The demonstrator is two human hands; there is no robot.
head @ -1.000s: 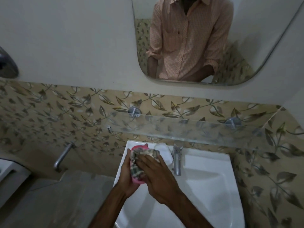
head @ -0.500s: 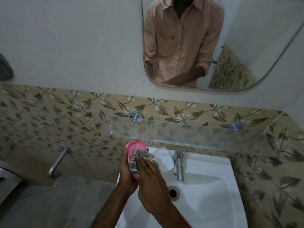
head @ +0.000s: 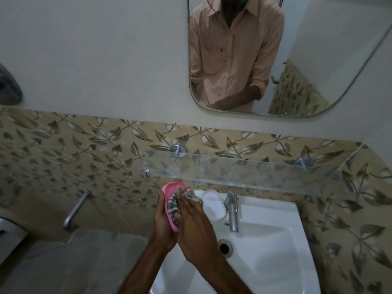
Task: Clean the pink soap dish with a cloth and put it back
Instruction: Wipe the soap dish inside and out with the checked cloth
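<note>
Head view: left of the tap [head: 232,211], the left hand [head: 164,225] cups the pink soap dish [head: 169,190], fingers curled round its back. The dish's long axis points away from the person, hollow facing right, where the right hand [head: 197,230] presses the cloth [head: 172,205] in with near-straight fingers.

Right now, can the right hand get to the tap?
Probably yes: the right hand presses the cloth into the dish close beside the tap, with only a low white object between.
</note>
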